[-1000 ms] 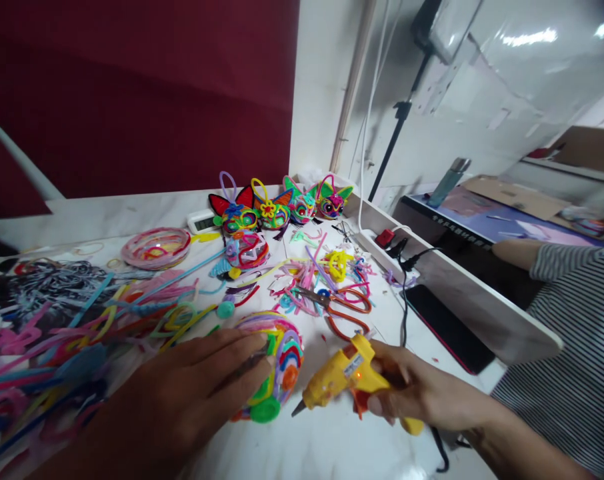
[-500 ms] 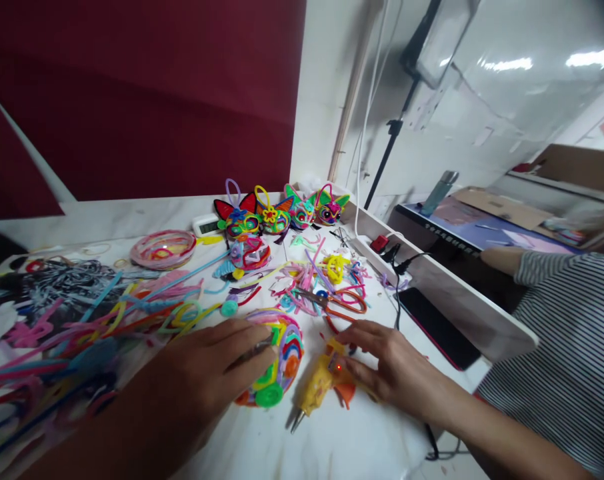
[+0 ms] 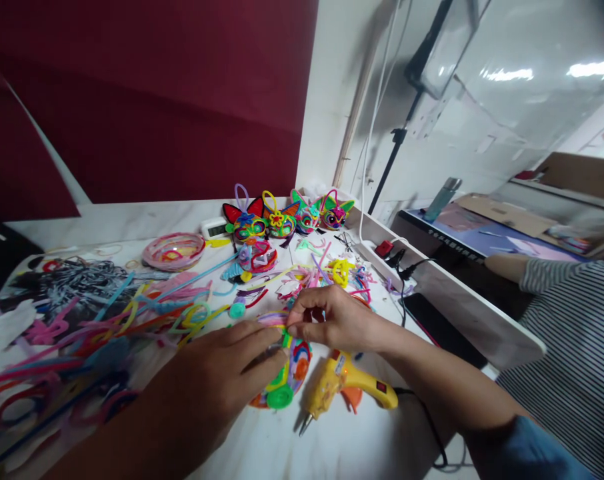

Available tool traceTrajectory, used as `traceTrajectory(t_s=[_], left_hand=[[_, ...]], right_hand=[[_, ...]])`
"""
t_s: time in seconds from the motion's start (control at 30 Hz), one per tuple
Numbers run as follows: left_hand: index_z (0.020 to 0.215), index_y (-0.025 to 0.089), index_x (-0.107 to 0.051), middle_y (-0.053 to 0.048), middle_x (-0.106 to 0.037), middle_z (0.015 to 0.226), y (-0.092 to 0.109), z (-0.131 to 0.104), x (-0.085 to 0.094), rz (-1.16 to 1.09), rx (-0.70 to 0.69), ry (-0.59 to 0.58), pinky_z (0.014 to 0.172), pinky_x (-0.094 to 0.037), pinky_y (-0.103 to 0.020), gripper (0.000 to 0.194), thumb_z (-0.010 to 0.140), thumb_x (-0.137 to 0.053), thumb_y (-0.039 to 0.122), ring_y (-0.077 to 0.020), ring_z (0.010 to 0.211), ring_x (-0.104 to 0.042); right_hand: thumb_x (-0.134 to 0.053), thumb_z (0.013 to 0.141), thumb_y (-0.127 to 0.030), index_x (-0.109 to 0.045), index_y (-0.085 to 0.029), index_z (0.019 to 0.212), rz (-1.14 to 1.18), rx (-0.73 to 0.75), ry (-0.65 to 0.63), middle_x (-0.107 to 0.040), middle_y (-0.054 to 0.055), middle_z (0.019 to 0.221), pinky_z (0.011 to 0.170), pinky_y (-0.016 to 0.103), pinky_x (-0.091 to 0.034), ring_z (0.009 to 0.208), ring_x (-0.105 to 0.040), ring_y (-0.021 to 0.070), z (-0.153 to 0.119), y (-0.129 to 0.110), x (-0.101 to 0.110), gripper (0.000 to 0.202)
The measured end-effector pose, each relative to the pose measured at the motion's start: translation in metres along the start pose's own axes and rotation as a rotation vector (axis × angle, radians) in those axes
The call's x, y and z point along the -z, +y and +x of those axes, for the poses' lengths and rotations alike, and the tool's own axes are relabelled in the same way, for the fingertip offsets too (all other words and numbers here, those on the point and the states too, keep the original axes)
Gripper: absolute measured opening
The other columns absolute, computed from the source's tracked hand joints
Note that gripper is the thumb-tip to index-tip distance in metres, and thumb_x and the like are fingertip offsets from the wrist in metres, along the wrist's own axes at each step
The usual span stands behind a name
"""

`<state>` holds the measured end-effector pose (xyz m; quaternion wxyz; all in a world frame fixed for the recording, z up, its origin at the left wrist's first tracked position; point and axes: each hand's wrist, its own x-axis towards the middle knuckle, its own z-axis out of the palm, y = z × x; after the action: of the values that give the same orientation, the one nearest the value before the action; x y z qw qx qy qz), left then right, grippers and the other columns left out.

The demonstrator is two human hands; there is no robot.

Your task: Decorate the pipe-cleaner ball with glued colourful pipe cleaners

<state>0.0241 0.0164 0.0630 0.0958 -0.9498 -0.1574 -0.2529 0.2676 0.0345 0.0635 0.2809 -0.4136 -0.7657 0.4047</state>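
1. Since half a second ago my right hand (image 3: 332, 323) has left the yellow glue gun (image 3: 345, 388) and come up to the top edge of the pipe-cleaner ball (image 3: 287, 363), and the view has swung slightly.
2. Right-hand fingers (image 3: 298, 328) are pinched together on the ball's upper rim, thumb against fingertips, grasping a bit of its coloured trim.
3. My left hand (image 3: 222, 380) lies flat against the ball's left side, fingers stretched and pressing on it, not curled around it.
4. That ball sits on the white counter (image 3: 262, 447), with a green round disc (image 3: 280, 397) at its near bottom edge.
5. Just right of the ball, the glue gun lies released on the counter, nozzle pointing toward me, its black cord (image 3: 427, 427) trailing off further right.
6. Left of the ball spreads a loose heap of coloured pipe cleaners (image 3: 107, 320).
7. Beyond the ball lie more pipe-cleaner scraps, and further back stand four finished cat-eared masks (image 3: 289, 217) in a row.
8. Back and left of the ball sits a pink coiled dish (image 3: 173, 250).
9. Well right of the ball, past the counter's edge, another person's striped sleeve (image 3: 577, 347) shows.
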Motion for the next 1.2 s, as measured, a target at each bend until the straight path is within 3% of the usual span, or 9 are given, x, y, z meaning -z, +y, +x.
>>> traceTrajectory(t_s=[0.23,0.57,0.8,0.97,1.2], left_hand=[[0.109,0.02,-0.072,-0.006,-0.073,0.108,0.001,0.004,0.003,-0.019,0.011,-0.023,0.092,-0.055,-0.027,0.044,0.095,-0.035,0.001,-0.0186,0.109,-0.064],[0.121,0.02,-0.069,-0.007,-0.071,0.122,-0.001,-0.007,-0.001,0.001,0.003,-0.031,0.107,-0.052,-0.03,0.051,0.087,-0.038,-0.004,-0.0191,0.12,-0.06],[0.121,0.022,-0.067,-0.007,-0.07,0.124,0.002,-0.007,-0.001,0.027,0.041,-0.049,0.097,-0.057,-0.031,0.054,0.082,-0.041,-0.003,-0.0228,0.119,-0.063],[0.117,0.022,-0.068,-0.009,-0.07,0.12,0.003,-0.009,-0.003,0.069,0.043,-0.042,0.08,-0.061,-0.03,0.053,0.079,-0.04,-0.002,-0.0249,0.109,-0.068],[0.116,0.021,-0.068,-0.008,-0.071,0.115,0.004,-0.006,0.001,0.042,0.05,-0.023,0.086,-0.059,-0.027,0.049,0.085,-0.038,-0.003,-0.0216,0.107,-0.067]], right_hand=[[-0.071,0.079,-0.004,-0.073,-0.01,0.081,-0.026,-0.092,-0.082,-0.061,-0.005,0.064,0.055,0.015,-0.041,0.055,-0.051,0.0053,0.009,-0.01,0.005,0.007],[-0.073,0.078,-0.006,-0.075,-0.011,0.078,-0.136,-0.184,-0.22,-0.064,-0.005,0.065,0.058,0.016,-0.043,0.06,-0.055,0.0064,0.027,-0.029,0.016,0.005],[-0.072,0.076,-0.004,-0.074,-0.012,0.074,-0.206,-0.167,-0.248,-0.063,-0.006,0.063,0.06,0.017,-0.044,0.058,-0.055,0.0056,0.032,-0.036,0.016,0.008],[-0.072,0.076,-0.005,-0.075,-0.011,0.074,-0.221,-0.183,-0.253,-0.063,-0.005,0.062,0.061,0.018,-0.044,0.058,-0.055,0.0059,0.033,-0.039,0.016,0.007],[-0.072,0.076,-0.004,-0.074,-0.011,0.076,-0.21,-0.187,-0.263,-0.063,-0.005,0.064,0.059,0.017,-0.043,0.06,-0.056,0.0069,0.033,-0.035,0.016,0.007]])
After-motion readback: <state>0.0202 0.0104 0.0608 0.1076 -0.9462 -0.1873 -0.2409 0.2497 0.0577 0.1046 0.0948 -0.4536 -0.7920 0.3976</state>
